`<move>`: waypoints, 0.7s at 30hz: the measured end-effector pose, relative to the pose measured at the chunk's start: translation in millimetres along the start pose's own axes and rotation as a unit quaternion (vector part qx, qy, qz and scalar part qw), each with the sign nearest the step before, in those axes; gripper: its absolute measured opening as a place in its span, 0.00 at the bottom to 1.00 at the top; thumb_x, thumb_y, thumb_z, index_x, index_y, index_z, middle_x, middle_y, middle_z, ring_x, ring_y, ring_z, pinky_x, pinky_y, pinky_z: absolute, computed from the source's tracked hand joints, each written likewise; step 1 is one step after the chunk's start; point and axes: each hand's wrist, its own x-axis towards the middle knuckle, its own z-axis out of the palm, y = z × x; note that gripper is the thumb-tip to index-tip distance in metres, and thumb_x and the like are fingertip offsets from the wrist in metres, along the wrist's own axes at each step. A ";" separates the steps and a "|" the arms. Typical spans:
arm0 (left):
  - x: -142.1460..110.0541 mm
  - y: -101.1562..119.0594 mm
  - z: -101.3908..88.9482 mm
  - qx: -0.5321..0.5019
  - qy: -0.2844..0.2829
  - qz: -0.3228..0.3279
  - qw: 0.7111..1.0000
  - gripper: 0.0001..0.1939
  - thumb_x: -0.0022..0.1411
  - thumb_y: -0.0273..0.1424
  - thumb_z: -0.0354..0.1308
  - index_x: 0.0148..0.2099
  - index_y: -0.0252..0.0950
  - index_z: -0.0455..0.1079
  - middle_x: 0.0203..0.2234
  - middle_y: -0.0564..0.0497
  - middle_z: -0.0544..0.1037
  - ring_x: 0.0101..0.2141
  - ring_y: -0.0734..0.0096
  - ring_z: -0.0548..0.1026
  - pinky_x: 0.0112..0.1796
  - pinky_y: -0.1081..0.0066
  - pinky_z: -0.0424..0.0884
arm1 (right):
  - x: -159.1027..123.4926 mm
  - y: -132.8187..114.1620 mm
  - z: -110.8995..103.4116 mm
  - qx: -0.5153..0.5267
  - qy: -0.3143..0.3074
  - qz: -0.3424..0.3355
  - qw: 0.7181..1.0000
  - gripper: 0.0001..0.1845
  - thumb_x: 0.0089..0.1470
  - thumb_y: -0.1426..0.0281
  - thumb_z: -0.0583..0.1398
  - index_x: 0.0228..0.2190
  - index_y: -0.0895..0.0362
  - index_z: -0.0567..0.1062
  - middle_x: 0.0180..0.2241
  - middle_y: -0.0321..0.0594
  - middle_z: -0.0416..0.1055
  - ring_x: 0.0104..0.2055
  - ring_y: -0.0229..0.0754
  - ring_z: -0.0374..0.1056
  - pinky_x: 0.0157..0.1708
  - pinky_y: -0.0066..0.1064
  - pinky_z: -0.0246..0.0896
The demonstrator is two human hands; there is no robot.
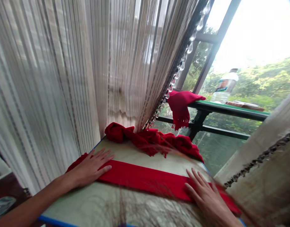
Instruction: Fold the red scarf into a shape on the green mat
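A long red scarf (145,181), folded into a narrow flat strip, lies across the pale board-like tabletop (88,201). My left hand (90,168) rests flat on its left part, fingers spread. Toward the other end, my right hand (204,192) lies on the strip with its fingers apart. Past the left hand, a bunched bit of red cloth (77,162) shows at the table's left edge. Several crumpled red scarves (154,140) with fringes are heaped along the far edge. Loose strands of hair blur part of the near view.
A sheer striped curtain (64,78) with a beaded edge hangs at the left and back. Another red fringed scarf (180,107) drapes over the window railing (230,110), where a clear plastic bottle (225,86) stands. A second curtain (260,157) borders the right side.
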 end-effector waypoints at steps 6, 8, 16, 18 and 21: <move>22.9 23.3 1.1 -0.063 0.022 0.050 0.996 0.26 0.76 0.46 0.40 0.71 0.51 0.56 0.70 0.53 0.56 0.69 0.55 0.52 0.67 0.46 0.45 | 16.6 -87.4 -29.8 0.047 -0.091 -0.113 0.988 0.38 0.65 0.45 0.39 0.70 0.48 0.47 0.72 0.33 0.34 0.74 0.46 0.29 0.70 0.59 0.25; 24.3 25.5 1.3 -0.070 0.033 0.075 0.994 0.25 0.75 0.45 0.43 0.69 0.50 0.59 0.67 0.52 0.62 0.67 0.55 0.58 0.66 0.49 0.49 | 19.5 -105.5 -30.6 0.066 -0.097 -0.147 0.982 0.38 0.64 0.44 0.41 0.69 0.46 0.48 0.72 0.34 0.36 0.74 0.47 0.30 0.71 0.59 0.25; 40.9 11.0 -0.6 -0.170 0.070 0.052 0.982 0.15 0.70 0.42 0.55 0.42 0.39 0.79 0.38 0.49 0.79 0.40 0.64 0.77 0.44 0.69 0.70 | 47.8 -139.4 -21.4 0.130 -0.076 -0.184 0.971 0.31 0.67 0.50 0.44 0.63 0.50 0.65 0.71 0.43 0.50 0.73 0.49 0.41 0.70 0.57 0.35; 42.3 9.9 0.7 -0.179 0.074 0.058 0.979 0.14 0.69 0.41 0.55 0.42 0.39 0.79 0.38 0.50 0.78 0.40 0.64 0.76 0.44 0.69 0.69 | 52.3 -144.5 -20.9 0.116 -0.086 -0.189 0.971 0.32 0.68 0.52 0.43 0.65 0.51 0.62 0.71 0.43 0.49 0.73 0.49 0.40 0.70 0.59 0.34; 38.2 8.6 -0.5 -0.170 0.080 0.069 0.980 0.13 0.70 0.40 0.55 0.42 0.40 0.79 0.38 0.51 0.78 0.41 0.64 0.76 0.45 0.70 0.68 | 51.0 -150.6 -22.6 0.085 -0.094 -0.184 0.975 0.31 0.69 0.54 0.42 0.65 0.52 0.62 0.71 0.43 0.49 0.73 0.50 0.39 0.70 0.60 0.34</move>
